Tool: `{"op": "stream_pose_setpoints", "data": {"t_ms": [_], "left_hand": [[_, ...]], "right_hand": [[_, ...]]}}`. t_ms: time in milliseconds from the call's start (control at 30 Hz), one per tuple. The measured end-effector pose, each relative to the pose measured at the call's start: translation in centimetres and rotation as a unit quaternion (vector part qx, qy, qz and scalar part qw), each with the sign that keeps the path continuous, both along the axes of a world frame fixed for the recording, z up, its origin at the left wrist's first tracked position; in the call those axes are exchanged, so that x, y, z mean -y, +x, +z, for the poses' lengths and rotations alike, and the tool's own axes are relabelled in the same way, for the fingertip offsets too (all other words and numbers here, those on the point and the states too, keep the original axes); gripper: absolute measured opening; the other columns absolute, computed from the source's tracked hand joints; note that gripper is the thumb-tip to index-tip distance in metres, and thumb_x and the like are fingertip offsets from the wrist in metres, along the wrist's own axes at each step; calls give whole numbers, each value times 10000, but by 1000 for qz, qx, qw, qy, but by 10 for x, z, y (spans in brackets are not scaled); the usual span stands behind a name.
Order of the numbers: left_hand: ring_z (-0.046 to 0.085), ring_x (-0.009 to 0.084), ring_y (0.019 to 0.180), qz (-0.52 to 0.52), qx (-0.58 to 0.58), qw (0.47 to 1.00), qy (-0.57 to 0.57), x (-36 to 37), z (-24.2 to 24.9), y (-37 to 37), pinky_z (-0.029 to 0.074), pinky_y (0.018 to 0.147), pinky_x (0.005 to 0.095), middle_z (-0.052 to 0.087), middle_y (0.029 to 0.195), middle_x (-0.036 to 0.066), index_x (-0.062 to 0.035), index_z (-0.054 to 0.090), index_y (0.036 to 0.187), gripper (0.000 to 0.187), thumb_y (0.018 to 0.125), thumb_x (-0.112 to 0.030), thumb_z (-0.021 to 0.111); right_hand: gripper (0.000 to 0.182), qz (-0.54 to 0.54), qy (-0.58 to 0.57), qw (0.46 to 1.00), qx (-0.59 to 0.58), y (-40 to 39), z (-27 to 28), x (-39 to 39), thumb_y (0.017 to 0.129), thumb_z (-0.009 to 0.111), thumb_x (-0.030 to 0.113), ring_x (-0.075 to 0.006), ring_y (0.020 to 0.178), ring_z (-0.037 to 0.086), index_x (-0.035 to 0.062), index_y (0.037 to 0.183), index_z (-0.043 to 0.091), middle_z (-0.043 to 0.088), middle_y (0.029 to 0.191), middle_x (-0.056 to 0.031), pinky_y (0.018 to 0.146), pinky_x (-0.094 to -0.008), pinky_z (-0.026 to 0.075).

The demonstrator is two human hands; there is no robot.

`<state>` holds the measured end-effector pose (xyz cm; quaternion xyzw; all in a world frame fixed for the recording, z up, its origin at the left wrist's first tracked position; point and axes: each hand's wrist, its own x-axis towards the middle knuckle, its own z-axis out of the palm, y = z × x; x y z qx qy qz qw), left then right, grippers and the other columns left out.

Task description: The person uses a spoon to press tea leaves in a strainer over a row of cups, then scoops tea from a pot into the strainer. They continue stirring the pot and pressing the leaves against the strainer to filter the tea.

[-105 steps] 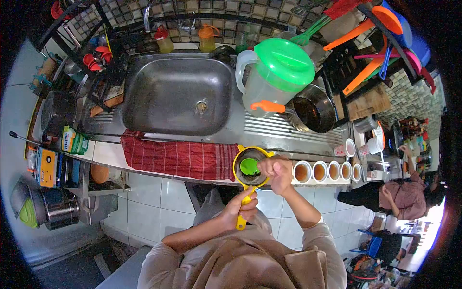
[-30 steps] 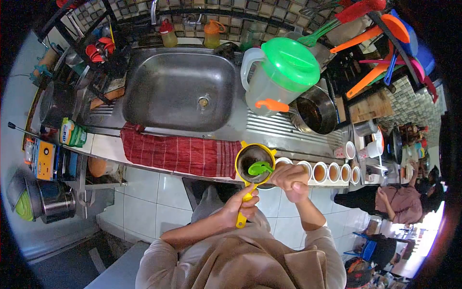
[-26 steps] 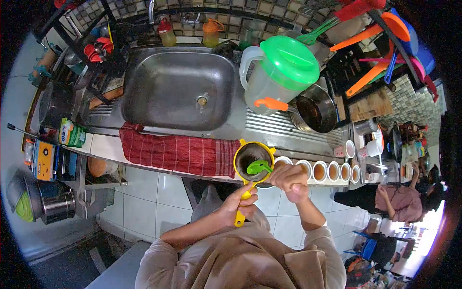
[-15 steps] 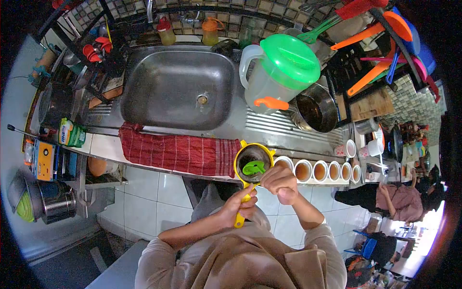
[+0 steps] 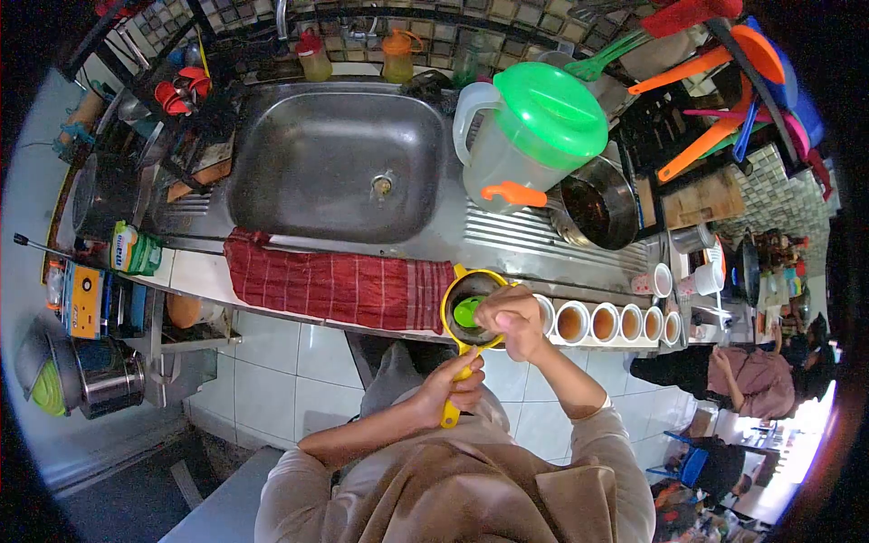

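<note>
My left hand (image 5: 453, 384) is closed round the handle of a yellow strainer (image 5: 447, 295), which is held over the front edge of the counter. Above the strainer, my right hand (image 5: 512, 322) is closed on a small green plastic scoop (image 5: 465, 312). The scoop's bowl sits inside the strainer's mesh, while its handle is hidden under my fingers. Just right of my right hand, white cups (image 5: 572, 323) of brown liquid stand in a row along the edge; the nearest is partly covered by the hand.
A red checked cloth (image 5: 344, 291) lies left of the strainer, before the steel sink (image 5: 317, 163). Behind stand a green-lidded pitcher (image 5: 516, 172) and a steel pot (image 5: 593, 208) with dark contents. Utensils hang at upper right. Another person (image 5: 756, 380) is farther right.
My right hand has shifted left and up over the strainer, tipping the green scoop deeper into it. My left hand and the strainer have hardly moved.
</note>
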<state>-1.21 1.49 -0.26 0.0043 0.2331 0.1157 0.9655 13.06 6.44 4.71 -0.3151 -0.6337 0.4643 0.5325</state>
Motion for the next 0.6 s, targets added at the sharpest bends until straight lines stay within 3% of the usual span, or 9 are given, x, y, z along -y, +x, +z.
{"op": "stream_pose_setpoints", "data": {"t_ms": [600], "left_hand": [[215,63,375,-1,-7,1000,-3,-1,-3,0,173,348,205,244,477,-56,-156,371,709,298,839,-418,429]], "right_hand": [[436,-45,-82,996,15,-9,2,-11,781,424,281,-148,395,253,27,465,263,266,430,-38,402,-280,230]]}}
